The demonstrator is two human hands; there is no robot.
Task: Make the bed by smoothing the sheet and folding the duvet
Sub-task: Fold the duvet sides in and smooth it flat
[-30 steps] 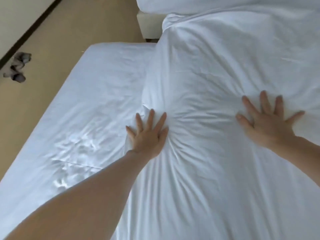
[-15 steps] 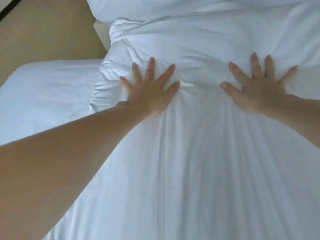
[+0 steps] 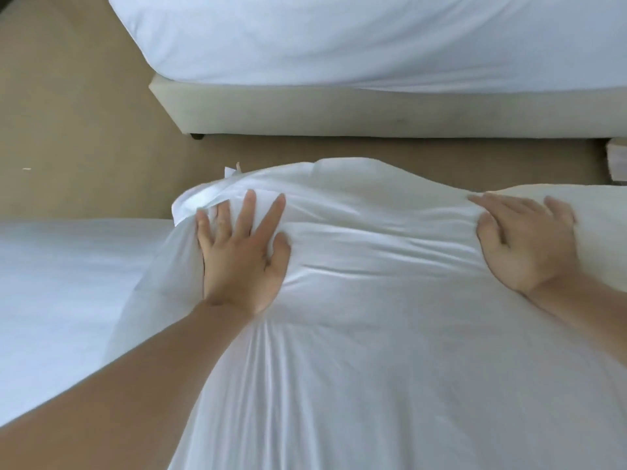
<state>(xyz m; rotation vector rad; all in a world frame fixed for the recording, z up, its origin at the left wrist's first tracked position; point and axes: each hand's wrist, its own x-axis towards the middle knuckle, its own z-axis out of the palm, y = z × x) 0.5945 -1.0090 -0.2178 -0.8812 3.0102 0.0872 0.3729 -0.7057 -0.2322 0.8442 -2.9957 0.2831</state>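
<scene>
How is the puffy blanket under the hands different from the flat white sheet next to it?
The duvet bulges up thick and creased; the sheet lies flat and mostly smooth. The left hand and right hand press on the duvet with spread fingers; nothing touches the sheet. Both are white.

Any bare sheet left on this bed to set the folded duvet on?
Bare sheet lies left of the duvet. Middle and right are crowded: duvet under left hand and right hand. The floor strip before the second bed is bare.
</scene>
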